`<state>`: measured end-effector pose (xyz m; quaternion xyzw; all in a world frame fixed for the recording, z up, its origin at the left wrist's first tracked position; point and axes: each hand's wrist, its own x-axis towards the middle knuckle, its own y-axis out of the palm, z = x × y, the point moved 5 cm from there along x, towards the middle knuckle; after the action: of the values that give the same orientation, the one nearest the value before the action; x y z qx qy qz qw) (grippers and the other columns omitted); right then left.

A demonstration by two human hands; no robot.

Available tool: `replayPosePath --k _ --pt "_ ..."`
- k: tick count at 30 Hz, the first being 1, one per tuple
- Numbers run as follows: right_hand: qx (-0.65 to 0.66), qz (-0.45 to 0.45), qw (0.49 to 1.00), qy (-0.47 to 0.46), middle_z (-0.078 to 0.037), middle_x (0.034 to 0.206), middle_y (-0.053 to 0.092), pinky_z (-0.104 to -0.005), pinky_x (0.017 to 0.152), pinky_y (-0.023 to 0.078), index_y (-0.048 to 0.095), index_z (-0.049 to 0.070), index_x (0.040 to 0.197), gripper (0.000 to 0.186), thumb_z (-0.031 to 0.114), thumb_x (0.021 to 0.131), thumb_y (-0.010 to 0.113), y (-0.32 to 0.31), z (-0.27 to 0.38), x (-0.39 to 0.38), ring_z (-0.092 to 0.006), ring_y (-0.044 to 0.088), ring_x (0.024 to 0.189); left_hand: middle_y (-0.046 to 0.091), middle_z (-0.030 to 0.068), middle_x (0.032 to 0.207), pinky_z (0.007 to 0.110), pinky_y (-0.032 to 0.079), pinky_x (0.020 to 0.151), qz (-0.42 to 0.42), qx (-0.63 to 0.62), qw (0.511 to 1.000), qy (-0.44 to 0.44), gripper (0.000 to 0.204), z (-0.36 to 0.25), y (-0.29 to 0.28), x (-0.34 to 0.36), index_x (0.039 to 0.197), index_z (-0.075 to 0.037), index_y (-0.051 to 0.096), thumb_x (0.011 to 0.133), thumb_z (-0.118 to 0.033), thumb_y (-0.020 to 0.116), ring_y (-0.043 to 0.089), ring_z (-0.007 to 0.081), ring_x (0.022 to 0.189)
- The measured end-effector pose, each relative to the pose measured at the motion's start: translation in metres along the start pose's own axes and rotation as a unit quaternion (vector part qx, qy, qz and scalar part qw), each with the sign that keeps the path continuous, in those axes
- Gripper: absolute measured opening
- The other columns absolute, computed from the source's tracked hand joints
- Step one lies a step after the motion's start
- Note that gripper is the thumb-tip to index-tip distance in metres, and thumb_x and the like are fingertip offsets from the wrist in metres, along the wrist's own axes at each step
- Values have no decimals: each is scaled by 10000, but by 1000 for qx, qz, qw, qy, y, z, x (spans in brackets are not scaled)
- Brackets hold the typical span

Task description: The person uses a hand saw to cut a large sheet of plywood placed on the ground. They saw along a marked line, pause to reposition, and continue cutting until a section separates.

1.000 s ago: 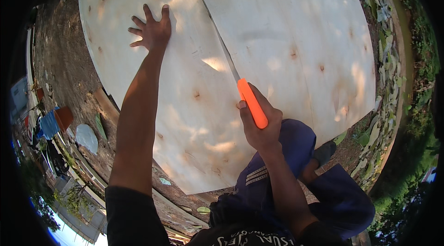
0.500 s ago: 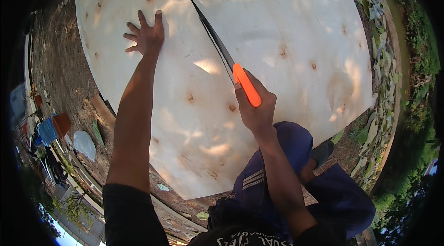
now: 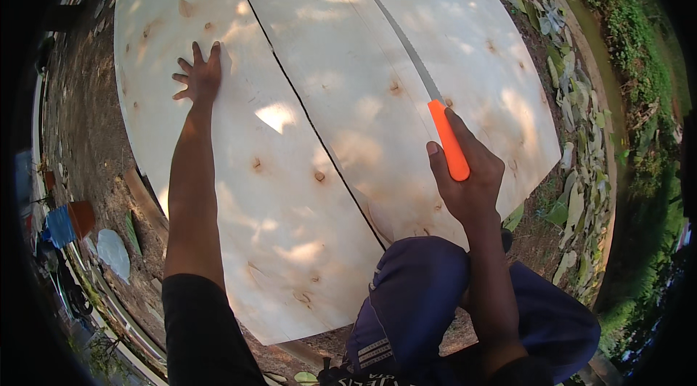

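A large pale plywood sheet (image 3: 290, 197) with brown knots lies in front of me. A dark cut line (image 3: 305, 106) runs through it from the far side toward my knee. On the left part of the sheet, my left hand (image 3: 201, 79) lies flat with its fingers spread. My right hand (image 3: 470, 175) grips a handsaw (image 3: 408, 45) by its orange handle. The saw's toothed, slightly curved blade points away over the right part of the sheet, apart from the cut line. Whether the blade touches the wood I cannot tell.
My bent knee (image 3: 414, 277) in dark blue trousers is at the sheet's near edge. Brown ground with dry leaves (image 3: 573, 95) borders the right side, and green plants (image 3: 617, 1) grow beyond. At the left are a brown pot (image 3: 82, 219) and a whitish flat piece (image 3: 113, 255).
The saw has come out of the cut, and my right hand has carried it to the right. My left hand stays flat on the sheet. The view has shifted, baring the cut line's length.
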<state>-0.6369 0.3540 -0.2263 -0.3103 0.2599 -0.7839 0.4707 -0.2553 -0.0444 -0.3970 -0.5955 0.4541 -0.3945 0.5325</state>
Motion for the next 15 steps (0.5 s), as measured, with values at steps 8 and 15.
replayPosePath --k 8,15 --pt "-22 125 992 17 -74 1049 652 -453 865 513 602 56 1431 645 306 866 789 77 -81 -117 -247 649 972 319 203 1696 475 231 1286 76 -288 943 146 663 107 -41 -143 1622 -44 377 1077 -355 592 265 354 1586" --pt "8 12 1000 12 -144 1193 656 -467 1011 499 715 -7 1211 467 229 815 787 100 -27 -138 -339 626 1128 293 305 1633 582 397 1177 -39 -83 964 -249 805 331 -91 -502 1615 -8 291 1013 -366 687 348 478 1489"
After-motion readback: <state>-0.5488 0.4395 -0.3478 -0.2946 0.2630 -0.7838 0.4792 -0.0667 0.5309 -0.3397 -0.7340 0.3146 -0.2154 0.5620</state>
